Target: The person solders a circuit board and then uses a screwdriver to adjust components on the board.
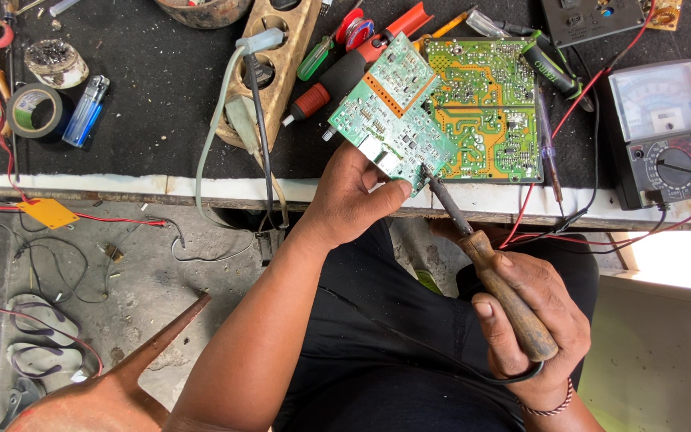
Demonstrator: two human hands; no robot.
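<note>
Below, dark workbench mat (161, 96), concrete floor (145, 296), hands gripping small circuit board (389, 112), soldering iron (489, 268).

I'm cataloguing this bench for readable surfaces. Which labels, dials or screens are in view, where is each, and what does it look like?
Analog multimeter: right end of the bench, black body, pale needle-dial window above a round selector knob.
Black device: top edge, right of centre, with small coloured buttons; partly cut off.
Tape roll: left on the black mat, dark ring whose core carries a green and white label.
No lit screens.
</note>
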